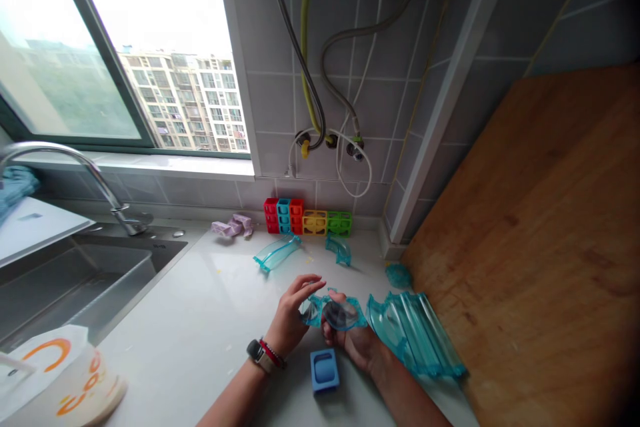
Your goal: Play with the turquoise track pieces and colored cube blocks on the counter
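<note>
The right hand (pixel 354 345) is gripping a translucent teal plastic piece (pixel 345 320) from below; the left hand (pixel 287 317) is curving with loosely spread fingers at its left end, though whether it is pinching cannot be told. The piece is gleaming, its curved body showing skin through it and its edges looking darker and uneven. A blue block (pixel 325 369) is sitting just nearer the body than the hands.

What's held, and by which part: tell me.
A clear teal plastic piece: right grip around its middle; left grip at its left end, hold unclear.
</note>
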`<state>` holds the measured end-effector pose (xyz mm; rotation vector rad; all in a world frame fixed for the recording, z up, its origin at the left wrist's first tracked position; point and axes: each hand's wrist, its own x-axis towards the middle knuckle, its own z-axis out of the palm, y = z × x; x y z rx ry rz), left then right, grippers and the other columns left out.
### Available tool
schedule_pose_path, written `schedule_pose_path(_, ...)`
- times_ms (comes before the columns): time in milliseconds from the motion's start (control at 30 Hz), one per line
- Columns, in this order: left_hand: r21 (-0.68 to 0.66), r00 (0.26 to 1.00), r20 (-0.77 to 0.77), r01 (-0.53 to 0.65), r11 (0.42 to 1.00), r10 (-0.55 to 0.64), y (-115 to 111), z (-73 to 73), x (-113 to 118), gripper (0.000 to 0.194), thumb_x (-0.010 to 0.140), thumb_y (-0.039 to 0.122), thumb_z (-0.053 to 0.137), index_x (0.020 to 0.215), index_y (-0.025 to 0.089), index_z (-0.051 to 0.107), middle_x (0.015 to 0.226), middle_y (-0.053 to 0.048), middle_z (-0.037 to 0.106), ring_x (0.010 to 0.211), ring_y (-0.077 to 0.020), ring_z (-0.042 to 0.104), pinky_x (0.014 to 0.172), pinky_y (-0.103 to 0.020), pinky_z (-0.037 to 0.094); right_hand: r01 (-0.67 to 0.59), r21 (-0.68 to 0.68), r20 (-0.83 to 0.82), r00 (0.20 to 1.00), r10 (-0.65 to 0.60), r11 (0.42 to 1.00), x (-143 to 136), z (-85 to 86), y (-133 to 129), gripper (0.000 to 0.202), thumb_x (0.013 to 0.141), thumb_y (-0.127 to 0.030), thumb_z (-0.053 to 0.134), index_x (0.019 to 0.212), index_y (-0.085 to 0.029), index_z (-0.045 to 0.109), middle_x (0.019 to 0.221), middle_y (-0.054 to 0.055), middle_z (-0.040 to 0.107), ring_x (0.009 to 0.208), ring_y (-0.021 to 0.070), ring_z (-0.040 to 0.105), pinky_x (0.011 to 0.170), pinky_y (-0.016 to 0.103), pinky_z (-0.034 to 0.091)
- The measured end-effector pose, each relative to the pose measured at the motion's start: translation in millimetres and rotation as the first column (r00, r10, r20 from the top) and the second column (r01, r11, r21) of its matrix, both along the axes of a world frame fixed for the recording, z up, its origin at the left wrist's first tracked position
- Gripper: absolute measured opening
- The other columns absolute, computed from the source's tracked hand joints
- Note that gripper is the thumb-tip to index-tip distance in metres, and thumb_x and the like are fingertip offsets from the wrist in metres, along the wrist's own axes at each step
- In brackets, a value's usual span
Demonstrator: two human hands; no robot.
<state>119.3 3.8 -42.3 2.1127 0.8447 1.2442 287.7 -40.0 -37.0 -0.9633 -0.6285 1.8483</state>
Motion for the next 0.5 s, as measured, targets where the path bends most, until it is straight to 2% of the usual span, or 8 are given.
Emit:
schedule_pose_path(133, 0.018, 0.996, -0.065, 0.061, 0.998, -0.059, -1, -1.8, 1, 0.063, 0.082, 0.003, 0.069, 0.139, 0.03, 0.063, 0.144, -0.012, 0.061, 0.129, -0.0269, 0.062, 0.108, -0.043, 0.054, -0.009, -0.008, -0.011, 1.0, 0.009, 1.0, 0, -8.1, 1, 0.055, 0.085, -0.071, 0.062, 0.075, -0.017, 0.067, 0.054, 0.001, 0.06, 0.049, 0.014, 0.052, 0.051, 0.026, 0.042)
schedule_pose_path(233, 0.025, 0.993, -0.097, 0.066, 0.998, -0.063, -2, -3.4, 1, 0.067, 0.085, -0.002, 0.06, 0.143, 0.03, 0.06, 0.144, -0.01, 0.062, 0.129, -0.0242, 0.062, 0.109, -0.042, 0.054, 0.038, -0.013, 0.006, 0.999, -0.038, 0.999, -1, -10.1, 1, 0.052, 0.081, -0.071, 0.067, 0.08, -0.019, 0.067, 0.056, 0.0, 0.062, 0.049, 0.0154, 0.054, 0.049, 0.027, 0.042)
schedule_pose_path(333, 0.028, 0.994, -0.101, 0.04, 0.999, -0.037, -3, -2.6, 1, 0.071, 0.084, -0.007, 0.054, 0.143, 0.03, 0.06, 0.136, -0.009, 0.067, 0.122, -0.0215, 0.067, 0.104, -0.037, 0.056, 0.074, -0.008, 0.003, 0.997, -0.074, 0.997, -2, -4.9, 0, 0.048, 0.078, -0.067, 0.073, 0.083, -0.02, 0.067, 0.059, 0.0, 0.064, 0.051, 0.0155, 0.056, 0.05, 0.026, 0.044)
schedule_pose_path(500, 0.031, 0.996, -0.083, 0.039, 0.999, -0.036, -6, 0.7, 3, 0.066, 0.083, -0.004, 0.061, 0.139, 0.031, 0.063, 0.12, -0.008, 0.069, 0.106, -0.0195, 0.071, 0.092, -0.03, 0.059, 0.088, -0.039, -0.032, 0.995, -0.089, 0.995, -4, 2.1, -3, 0.046, 0.073, -0.064, 0.079, 0.08, -0.02, 0.066, 0.056, -0.001, 0.063, 0.052, 0.0158, 0.059, 0.05, 0.026, 0.045)
